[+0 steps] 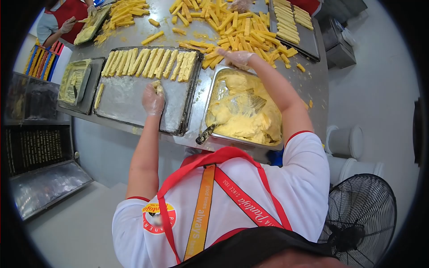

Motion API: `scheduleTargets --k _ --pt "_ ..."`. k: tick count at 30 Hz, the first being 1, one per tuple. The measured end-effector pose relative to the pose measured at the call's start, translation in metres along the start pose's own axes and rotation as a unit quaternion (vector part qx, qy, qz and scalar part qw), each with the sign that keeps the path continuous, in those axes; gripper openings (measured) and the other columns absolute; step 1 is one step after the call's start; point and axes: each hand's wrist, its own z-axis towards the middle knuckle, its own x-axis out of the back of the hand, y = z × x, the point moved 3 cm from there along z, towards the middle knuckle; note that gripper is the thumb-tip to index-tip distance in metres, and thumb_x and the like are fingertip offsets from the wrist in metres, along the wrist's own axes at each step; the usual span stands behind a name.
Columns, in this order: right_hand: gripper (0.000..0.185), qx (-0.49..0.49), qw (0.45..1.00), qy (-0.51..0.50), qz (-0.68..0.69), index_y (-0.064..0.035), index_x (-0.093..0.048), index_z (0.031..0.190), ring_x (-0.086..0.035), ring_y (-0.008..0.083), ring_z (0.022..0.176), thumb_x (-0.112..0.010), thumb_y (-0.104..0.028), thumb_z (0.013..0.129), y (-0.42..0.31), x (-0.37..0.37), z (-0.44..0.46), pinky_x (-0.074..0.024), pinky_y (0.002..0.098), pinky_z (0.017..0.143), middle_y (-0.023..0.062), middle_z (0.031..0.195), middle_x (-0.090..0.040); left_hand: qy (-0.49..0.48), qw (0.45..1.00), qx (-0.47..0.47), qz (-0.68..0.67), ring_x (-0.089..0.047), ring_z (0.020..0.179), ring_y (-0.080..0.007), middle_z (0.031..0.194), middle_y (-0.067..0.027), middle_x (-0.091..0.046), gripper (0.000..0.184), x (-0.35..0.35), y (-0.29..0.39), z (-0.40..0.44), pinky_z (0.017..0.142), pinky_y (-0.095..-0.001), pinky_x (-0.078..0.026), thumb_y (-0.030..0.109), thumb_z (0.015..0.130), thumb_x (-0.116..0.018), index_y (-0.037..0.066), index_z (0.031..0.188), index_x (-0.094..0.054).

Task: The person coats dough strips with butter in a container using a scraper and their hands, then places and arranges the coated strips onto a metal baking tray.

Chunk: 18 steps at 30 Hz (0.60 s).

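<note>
My left hand (153, 102), in a clear plastic glove, is over the baking tray (129, 100). Its fingers are closed around a cream-smeared cake stick, of which a pale end shows. Above it on the tray lies a row of coated cake sticks (149, 63); one more lies at the tray's left edge. My right hand (237, 58), also gloved, reaches past the steel pan to the near edge of a pile of plain yellow cake sticks (248, 33). Its fingers are stretched out. The steel pan (212, 96) contains yellow cream (246, 118) and a spatula with a dark handle (206, 133).
A smaller cream pan (73, 82) stands on a tray at the left. Another tray of coated sticks (286, 24) is at the far right. A co-worker's gloved hand (68, 25) is at the upper left. A fan (357, 223) and white buckets (345, 141) stand at the right.
</note>
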Motion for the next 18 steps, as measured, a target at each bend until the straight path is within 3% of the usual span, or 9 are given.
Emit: scheduleTargets --k 3,6,8,11,14,18 --pt "0.098 -0.047 0.970 -0.059 0.232 0.0016 -0.068 0.100 -0.066 0.0213 0.080 -0.024 -0.084 0.080 0.036 0.010 0.030 -0.0527 0.0326 0.080 0.0152 0.091 -0.067 -0.004 1.000 0.013 0.003 -0.061 0.079 -0.0366 0.085 -0.0151 -0.064 0.020 0.007 0.008 -0.002 0.070 -0.0467 -0.048 0.025 0.083 -0.060 0.009 0.096 -0.061" --pt "0.088 -0.089 0.957 0.056 0.271 0.0016 -0.067 0.090 -0.063 0.0185 0.073 -0.030 -0.078 0.085 0.045 0.031 0.033 -0.0529 0.0323 0.071 0.0112 0.081 -0.065 -0.015 0.999 0.021 0.024 -0.061 0.079 -0.0367 0.085 -0.0156 -0.065 0.020 0.001 0.000 -0.003 0.069 -0.0467 -0.048 0.024 0.083 -0.060 0.009 0.096 -0.062" --pt "0.088 0.002 0.973 0.067 0.221 0.0014 -0.068 0.092 -0.063 0.0183 0.074 -0.028 -0.077 0.086 0.044 0.037 0.033 -0.0529 0.0322 0.073 0.0113 0.081 -0.064 -0.004 1.000 0.024 0.009 -0.061 0.078 -0.0368 0.084 -0.0161 -0.065 0.020 0.003 0.004 -0.004 0.069 -0.0467 -0.047 0.024 0.082 -0.061 0.009 0.096 -0.062" --pt "0.088 0.095 0.978 -0.006 0.184 0.0012 -0.069 0.096 -0.064 0.0187 0.076 -0.026 -0.075 0.087 0.028 0.014 0.034 -0.0531 0.0320 0.075 0.0124 0.084 -0.066 -0.009 0.999 0.033 0.001 -0.061 0.078 -0.0369 0.084 -0.0163 -0.065 0.020 0.002 0.002 -0.005 0.068 -0.0468 -0.047 0.022 0.081 -0.061 0.009 0.096 -0.062" --pt "0.089 0.070 0.988 -0.042 0.133 0.0012 -0.069 0.100 -0.065 0.0198 0.079 -0.024 -0.075 0.088 0.011 -0.025 0.035 -0.0538 0.0324 0.076 0.0145 0.090 -0.068 -0.011 0.999 0.047 -0.013 -0.061 0.078 -0.0376 0.084 -0.0167 -0.064 0.019 -0.001 0.003 -0.004 0.068 -0.0469 -0.047 0.021 0.081 -0.060 0.008 0.095 -0.061" --pt "0.089 -0.039 0.968 -0.058 0.241 0.0002 -0.069 0.104 -0.065 0.0221 0.089 -0.028 -0.077 0.086 0.012 -0.012 0.039 -0.0525 0.0332 0.081 0.0160 0.101 -0.068 -0.010 1.000 0.023 0.006 -0.061 0.078 -0.0378 0.083 -0.0168 -0.064 0.018 -0.006 -0.007 0.000 0.069 -0.0470 -0.047 0.021 0.081 -0.060 0.008 0.093 -0.061"
